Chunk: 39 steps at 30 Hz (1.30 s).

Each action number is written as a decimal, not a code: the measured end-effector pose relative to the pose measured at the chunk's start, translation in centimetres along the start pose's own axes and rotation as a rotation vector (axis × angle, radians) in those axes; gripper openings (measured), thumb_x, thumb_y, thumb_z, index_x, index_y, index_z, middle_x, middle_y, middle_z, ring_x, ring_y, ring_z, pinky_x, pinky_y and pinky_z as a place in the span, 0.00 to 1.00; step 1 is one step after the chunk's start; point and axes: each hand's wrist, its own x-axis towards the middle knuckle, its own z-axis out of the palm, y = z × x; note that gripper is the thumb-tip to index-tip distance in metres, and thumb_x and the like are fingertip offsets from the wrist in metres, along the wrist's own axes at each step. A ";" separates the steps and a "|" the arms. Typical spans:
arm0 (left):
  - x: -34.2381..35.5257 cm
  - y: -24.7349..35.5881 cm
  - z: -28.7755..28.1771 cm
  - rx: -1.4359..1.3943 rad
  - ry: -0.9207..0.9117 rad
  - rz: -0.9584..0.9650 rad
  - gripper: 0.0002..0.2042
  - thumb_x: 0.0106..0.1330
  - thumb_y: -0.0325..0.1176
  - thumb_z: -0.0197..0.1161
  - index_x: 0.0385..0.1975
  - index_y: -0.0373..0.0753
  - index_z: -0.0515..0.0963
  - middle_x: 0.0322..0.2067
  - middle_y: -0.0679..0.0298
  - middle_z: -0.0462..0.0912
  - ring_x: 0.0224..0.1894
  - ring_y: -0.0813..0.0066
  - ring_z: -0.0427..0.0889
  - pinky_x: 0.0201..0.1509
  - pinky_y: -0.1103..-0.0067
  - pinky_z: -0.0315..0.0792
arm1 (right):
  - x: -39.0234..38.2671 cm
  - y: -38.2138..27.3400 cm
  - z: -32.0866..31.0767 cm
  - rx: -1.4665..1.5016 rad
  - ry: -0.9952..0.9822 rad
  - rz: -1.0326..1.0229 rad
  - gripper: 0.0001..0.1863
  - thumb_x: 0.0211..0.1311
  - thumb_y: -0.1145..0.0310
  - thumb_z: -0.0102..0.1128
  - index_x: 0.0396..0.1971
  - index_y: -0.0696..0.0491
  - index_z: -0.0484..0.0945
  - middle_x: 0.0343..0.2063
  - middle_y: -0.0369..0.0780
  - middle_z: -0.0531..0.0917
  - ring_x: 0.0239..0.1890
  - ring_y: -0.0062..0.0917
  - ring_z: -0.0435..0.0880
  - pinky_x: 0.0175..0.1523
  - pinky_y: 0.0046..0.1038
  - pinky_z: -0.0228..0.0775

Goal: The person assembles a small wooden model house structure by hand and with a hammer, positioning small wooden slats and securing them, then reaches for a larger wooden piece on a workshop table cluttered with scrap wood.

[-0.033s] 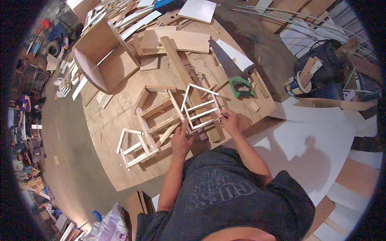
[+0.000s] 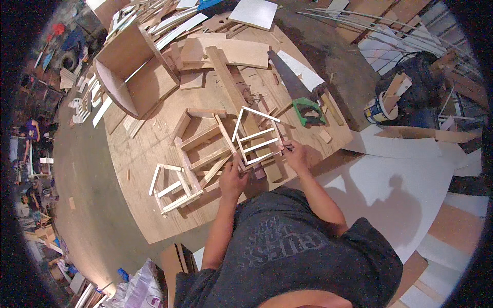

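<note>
Between my two hands is a small house-shaped frame of thin pale wood strips (image 2: 258,135), with a peaked top and several crossbars. My left hand (image 2: 233,178) grips its lower left corner, fingers closed. The right side is pinched by my right hand (image 2: 295,155). Just left of it lies a larger house-shaped wooden frame (image 2: 200,138) with crossbars, its near end close to my left hand. Farther left a smaller peaked frame (image 2: 169,189) rests against that one. All are on or over a plywood worktop (image 2: 138,174).
A handsaw with a green handle (image 2: 308,112) lies at the right. An open wooden box (image 2: 136,77) stands at the far left. Planks (image 2: 226,51) and offcuts crowd the back. A bucket (image 2: 380,108) with scraps and a white sheet (image 2: 380,179) are off the right side.
</note>
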 end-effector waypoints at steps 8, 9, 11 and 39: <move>-0.3 -1.1 1.9 0.116 0.128 -0.006 0.40 0.60 0.59 0.73 0.71 0.47 0.72 0.44 0.59 0.83 0.34 0.60 0.87 0.31 0.68 0.81 | 1.1 1.5 -1.1 0.702 -0.308 0.449 0.12 0.73 0.70 0.64 0.53 0.55 0.82 0.49 0.41 0.86 0.45 0.21 0.84 0.43 0.25 0.79; -0.1 -1.0 1.9 0.112 0.128 -0.004 0.40 0.60 0.59 0.73 0.71 0.47 0.72 0.44 0.59 0.83 0.34 0.60 0.87 0.31 0.68 0.81 | 1.0 1.3 -1.5 0.704 -0.316 0.415 0.14 0.74 0.70 0.63 0.56 0.55 0.81 0.53 0.41 0.84 0.48 0.22 0.83 0.45 0.25 0.78; 0.0 -0.7 1.8 0.126 0.052 -0.038 0.41 0.59 0.58 0.74 0.71 0.47 0.72 0.45 0.59 0.83 0.35 0.60 0.87 0.31 0.68 0.81 | 0.9 0.7 -2.0 0.704 -0.322 0.381 0.16 0.75 0.70 0.61 0.59 0.55 0.80 0.56 0.41 0.82 0.51 0.23 0.81 0.46 0.26 0.78; 1.2 -0.5 1.4 -0.046 -0.038 -0.278 0.43 0.68 0.56 0.67 0.76 0.39 0.59 0.44 0.47 0.87 0.41 0.49 0.89 0.39 0.60 0.81 | 0.1 -1.0 -1.9 0.527 -0.192 0.305 0.23 0.68 0.62 0.71 0.58 0.55 0.80 0.44 0.36 0.87 0.42 0.19 0.84 0.44 0.25 0.77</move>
